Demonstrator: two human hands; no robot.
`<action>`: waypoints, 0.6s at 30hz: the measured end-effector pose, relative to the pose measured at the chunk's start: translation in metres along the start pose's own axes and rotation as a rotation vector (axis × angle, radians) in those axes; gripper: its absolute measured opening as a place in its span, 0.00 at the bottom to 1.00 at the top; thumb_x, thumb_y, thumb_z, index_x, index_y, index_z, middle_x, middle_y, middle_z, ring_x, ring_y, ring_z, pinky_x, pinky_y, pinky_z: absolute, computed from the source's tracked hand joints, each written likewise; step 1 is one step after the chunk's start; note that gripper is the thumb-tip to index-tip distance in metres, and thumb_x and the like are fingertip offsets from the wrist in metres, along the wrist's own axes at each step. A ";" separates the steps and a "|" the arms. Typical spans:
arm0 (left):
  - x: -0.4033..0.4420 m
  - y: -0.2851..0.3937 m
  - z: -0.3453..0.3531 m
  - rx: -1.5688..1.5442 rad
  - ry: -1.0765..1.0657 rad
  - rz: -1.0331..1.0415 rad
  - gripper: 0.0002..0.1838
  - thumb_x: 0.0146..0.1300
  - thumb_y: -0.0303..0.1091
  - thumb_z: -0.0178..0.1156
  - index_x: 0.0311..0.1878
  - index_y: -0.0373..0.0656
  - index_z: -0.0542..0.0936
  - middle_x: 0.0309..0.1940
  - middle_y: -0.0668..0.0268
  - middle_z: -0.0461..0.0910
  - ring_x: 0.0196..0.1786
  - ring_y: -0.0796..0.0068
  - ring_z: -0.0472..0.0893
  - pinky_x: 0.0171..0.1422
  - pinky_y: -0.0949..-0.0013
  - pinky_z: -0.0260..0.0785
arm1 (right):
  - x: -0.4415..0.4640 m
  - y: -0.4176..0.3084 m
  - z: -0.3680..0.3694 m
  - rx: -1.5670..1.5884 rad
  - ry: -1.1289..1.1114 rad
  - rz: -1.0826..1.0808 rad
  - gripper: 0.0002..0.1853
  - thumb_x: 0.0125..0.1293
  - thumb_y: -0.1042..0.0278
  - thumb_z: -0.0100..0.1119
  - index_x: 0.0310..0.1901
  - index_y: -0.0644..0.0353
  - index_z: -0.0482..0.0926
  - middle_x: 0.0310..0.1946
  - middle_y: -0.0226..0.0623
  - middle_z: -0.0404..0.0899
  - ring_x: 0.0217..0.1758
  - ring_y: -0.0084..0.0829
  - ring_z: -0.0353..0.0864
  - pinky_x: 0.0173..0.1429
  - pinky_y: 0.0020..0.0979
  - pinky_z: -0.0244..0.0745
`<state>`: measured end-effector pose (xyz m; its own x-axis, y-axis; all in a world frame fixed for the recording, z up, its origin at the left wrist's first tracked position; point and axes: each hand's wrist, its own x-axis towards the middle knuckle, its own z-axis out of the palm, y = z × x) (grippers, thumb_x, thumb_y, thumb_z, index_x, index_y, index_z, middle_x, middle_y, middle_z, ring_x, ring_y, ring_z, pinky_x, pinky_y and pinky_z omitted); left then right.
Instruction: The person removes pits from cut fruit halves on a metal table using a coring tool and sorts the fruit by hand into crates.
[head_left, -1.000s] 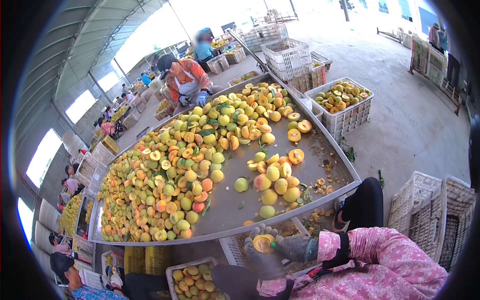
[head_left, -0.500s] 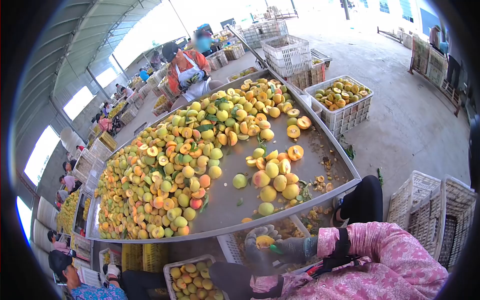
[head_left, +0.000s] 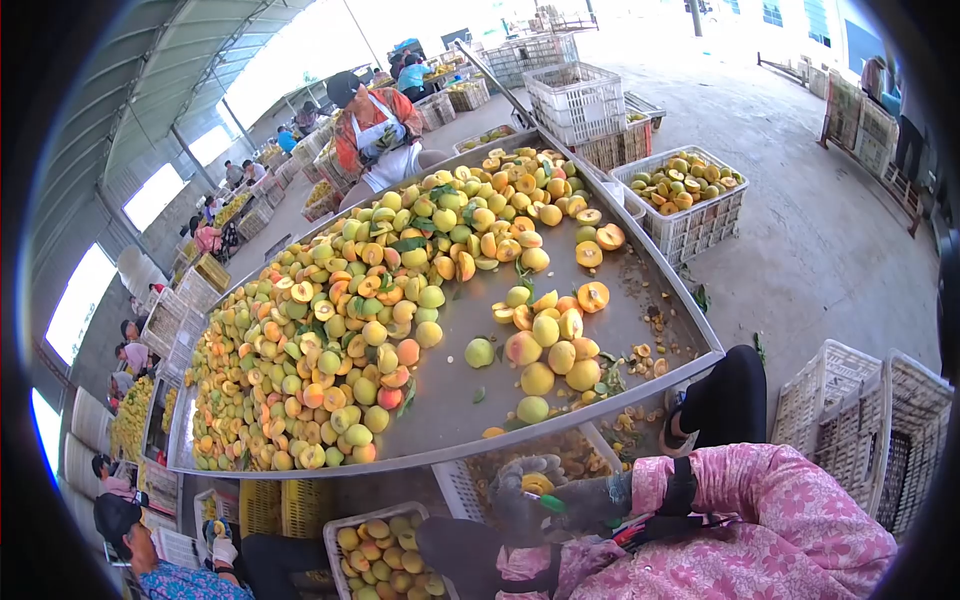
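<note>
Low in the head view, my left hand (head_left: 518, 485), in a grey knit glove, is closed around a yellow-orange peach (head_left: 537, 484). Right beside it, my right hand (head_left: 590, 503), also gloved, grips a small green tool (head_left: 552, 504) against the fruit. It looks like a knife, but its blade is hidden. Both hands are over a white crate (head_left: 462, 492) containing yellow-orange pieces. Above them spreads a metal table (head_left: 450, 400) with a large heap of whole and halved peaches (head_left: 320, 340). A smaller peach group (head_left: 545, 350) lies near its front edge.
A crate of peaches (head_left: 385, 560) stands at lower left, near a co-worker (head_left: 140, 550). Another person (head_left: 380, 135) sits across the table. A filled crate (head_left: 690, 205) stands beyond its right edge; stacked crates (head_left: 865, 420) are at right. Debris (head_left: 650, 360) lies on the tabletop.
The peach in my left hand has turned slightly, and the green tool is tilted differently beside it. The person across the table has lowered their hands a little. My view has shifted slightly.
</note>
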<state>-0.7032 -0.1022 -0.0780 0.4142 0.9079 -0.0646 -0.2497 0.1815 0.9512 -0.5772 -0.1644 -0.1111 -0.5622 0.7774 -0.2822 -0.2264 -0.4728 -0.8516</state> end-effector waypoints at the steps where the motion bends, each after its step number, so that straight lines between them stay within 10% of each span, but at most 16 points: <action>1: 0.001 -0.002 -0.001 -0.124 0.006 -0.057 0.14 0.62 0.38 0.45 0.35 0.35 0.74 0.32 0.54 0.79 0.32 0.63 0.80 0.38 0.62 0.76 | -0.012 -0.021 0.007 -0.074 -0.051 0.064 0.17 0.61 0.56 0.57 0.46 0.54 0.68 0.24 0.28 0.70 0.18 0.19 0.70 0.16 0.20 0.65; 12: -0.002 -0.016 0.009 -0.544 0.013 -0.266 0.16 0.64 0.42 0.47 0.43 0.38 0.73 0.45 0.53 0.76 0.44 0.61 0.77 0.48 0.56 0.74 | -0.031 -0.026 0.021 0.296 -0.053 0.081 0.14 0.63 0.60 0.55 0.44 0.61 0.70 0.25 0.27 0.70 0.21 0.16 0.70 0.22 0.18 0.66; 14: -0.005 -0.028 0.011 -1.347 0.044 -0.592 0.16 0.64 0.36 0.45 0.49 0.36 0.71 0.49 0.49 0.74 0.47 0.58 0.77 0.52 0.55 0.73 | -0.033 -0.024 0.025 0.238 -0.005 0.038 0.15 0.63 0.60 0.54 0.45 0.61 0.70 0.27 0.27 0.71 0.25 0.16 0.71 0.27 0.18 0.68; 18: -0.005 -0.035 -0.001 -1.133 0.032 -0.412 0.26 0.62 0.47 0.45 0.55 0.34 0.69 0.55 0.47 0.68 0.56 0.54 0.71 0.60 0.50 0.66 | -0.039 -0.020 0.022 0.264 -0.090 -0.079 0.17 0.64 0.60 0.55 0.50 0.60 0.70 0.33 0.25 0.71 0.36 0.15 0.70 0.39 0.19 0.68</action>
<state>-0.6968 -0.1125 -0.1115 0.6255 0.7097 -0.3241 -0.7370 0.6738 0.0533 -0.5681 -0.1940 -0.0735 -0.6000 0.7820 -0.1690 -0.4654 -0.5129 -0.7213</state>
